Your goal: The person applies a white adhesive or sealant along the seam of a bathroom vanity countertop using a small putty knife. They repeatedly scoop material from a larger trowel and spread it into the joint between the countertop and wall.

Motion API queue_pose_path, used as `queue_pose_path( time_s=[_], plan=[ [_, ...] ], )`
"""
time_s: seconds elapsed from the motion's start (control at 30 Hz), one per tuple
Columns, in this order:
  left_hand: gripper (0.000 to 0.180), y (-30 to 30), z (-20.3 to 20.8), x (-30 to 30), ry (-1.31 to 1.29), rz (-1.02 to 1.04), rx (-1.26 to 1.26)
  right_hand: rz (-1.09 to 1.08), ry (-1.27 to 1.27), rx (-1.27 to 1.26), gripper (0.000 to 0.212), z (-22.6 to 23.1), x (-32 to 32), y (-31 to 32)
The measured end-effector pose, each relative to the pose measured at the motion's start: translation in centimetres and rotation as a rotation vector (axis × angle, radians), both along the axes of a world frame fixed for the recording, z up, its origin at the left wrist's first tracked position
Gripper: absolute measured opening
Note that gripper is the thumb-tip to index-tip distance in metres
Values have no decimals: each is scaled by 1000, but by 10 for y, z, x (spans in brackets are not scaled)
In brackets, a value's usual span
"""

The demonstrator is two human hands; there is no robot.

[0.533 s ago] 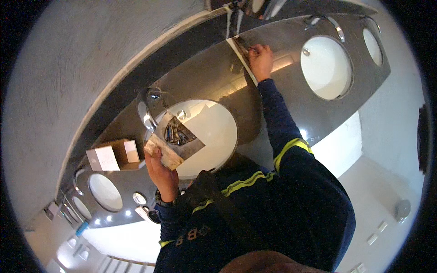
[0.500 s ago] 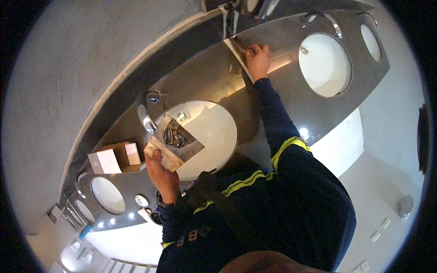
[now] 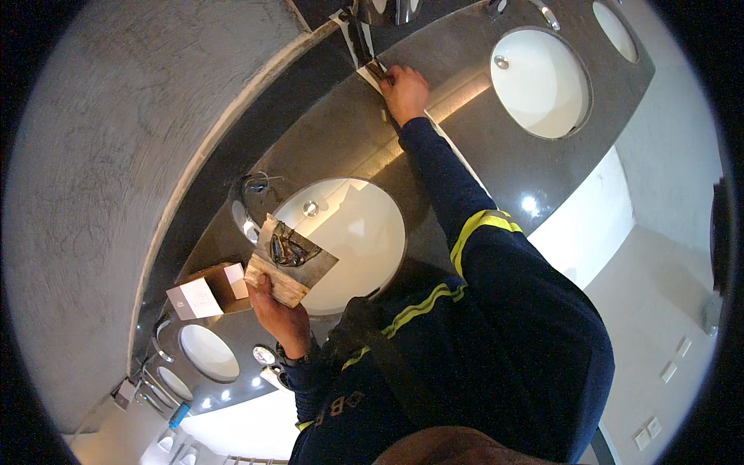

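My left hand (image 3: pixel 281 322) grips a flat board (image 3: pixel 319 268) by its pale, wood-like edge strip, thumb on top. A lump of glossy dark paste (image 3: pixel 288 248) lies on the board, which is held over the near rim of a white oval sink (image 3: pixel 364 232). Farther off, my right hand (image 3: pixel 407 94) is closed round a thin dark flat tool (image 3: pixel 377 70), its exact kind unclear. That tool meets the grey countertop (image 3: pixel 318 128) beside a pale strip (image 3: pixel 366 75) at a seam, close to the dark backsplash. My palm and forearm hide part of the seam.
A chrome faucet (image 3: pixel 242 219) rises behind the middle sink. Left of the board stands an open cardboard box (image 3: pixel 195 299). Another white sink (image 3: pixel 540 84) is at right, and a smaller one (image 3: pixel 209 353) at left. A rough grey wall (image 3: pixel 132 155) borders the counter.
My right hand has moved a little farther away and leftward along the seam toward the backsplash, with the dark tool. The board stays in my left hand; the whole view has shifted slightly.
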State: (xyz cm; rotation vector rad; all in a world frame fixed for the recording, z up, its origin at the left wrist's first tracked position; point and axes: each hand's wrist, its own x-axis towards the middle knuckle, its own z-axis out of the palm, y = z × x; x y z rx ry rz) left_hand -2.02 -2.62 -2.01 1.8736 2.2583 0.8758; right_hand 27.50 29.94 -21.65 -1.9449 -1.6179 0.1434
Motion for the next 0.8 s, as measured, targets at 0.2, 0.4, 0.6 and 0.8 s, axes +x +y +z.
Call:
queue_pose_path(
  time_s=[0.2, 0.4, 0.6, 0.8],
  plan=[
    [36, 0, -7, -3, -200, 47, -68, 7, -8, -17, 25, 5, -10, 4],
    [36, 4, 1, 5, -376, 163, -97, 25, -8, 13, 25, 10, -25, 3],
    [35, 8, 6, 7, -1158, 217, 36, 54, -6, -58, 26, 13, -34, -1],
    [41, 7, 3, 5, -594, 180, -85, 51, 6, -33, 22, 8, -44, -2]
  ],
)
